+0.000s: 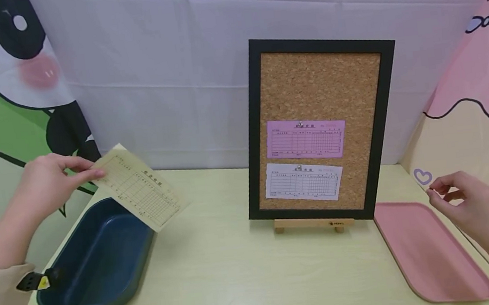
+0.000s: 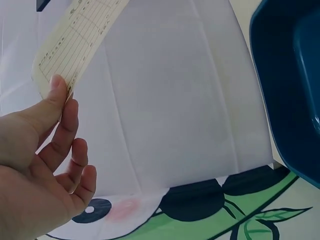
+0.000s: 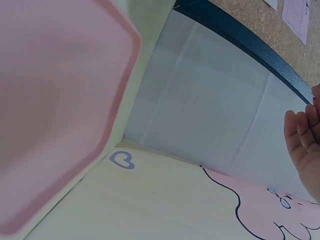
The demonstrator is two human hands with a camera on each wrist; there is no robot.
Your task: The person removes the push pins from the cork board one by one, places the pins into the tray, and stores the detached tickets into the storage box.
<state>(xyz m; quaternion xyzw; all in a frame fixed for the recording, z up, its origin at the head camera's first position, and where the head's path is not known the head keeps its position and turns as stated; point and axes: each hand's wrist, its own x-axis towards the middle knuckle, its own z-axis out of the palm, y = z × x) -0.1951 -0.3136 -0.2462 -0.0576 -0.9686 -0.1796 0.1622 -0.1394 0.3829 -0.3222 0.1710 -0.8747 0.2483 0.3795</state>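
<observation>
the right hand (image 1: 471, 205), near the pink tray (image 1: 436, 256), has thumb and forefinger together, holding what i cannot tell. the left hand (image 1: 53, 185) pinches a yellow slip (image 1: 141, 188) by one end near the blue basin (image 1: 101, 257): likely light, bendy, easily creased, best held at its edges. beyond stands the corkboard (image 1: 320, 85).

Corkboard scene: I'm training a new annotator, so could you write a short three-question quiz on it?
1. True or false: the purple slip is pinned above the white slip.
2. Which slip is in the left hand's grip? A) purple slip B) white slip C) yellow slip
3. Fill in: in the head view, the pink tray lies to the ___ of the corkboard.

Key: 1. True; 2. C; 3. right
</observation>
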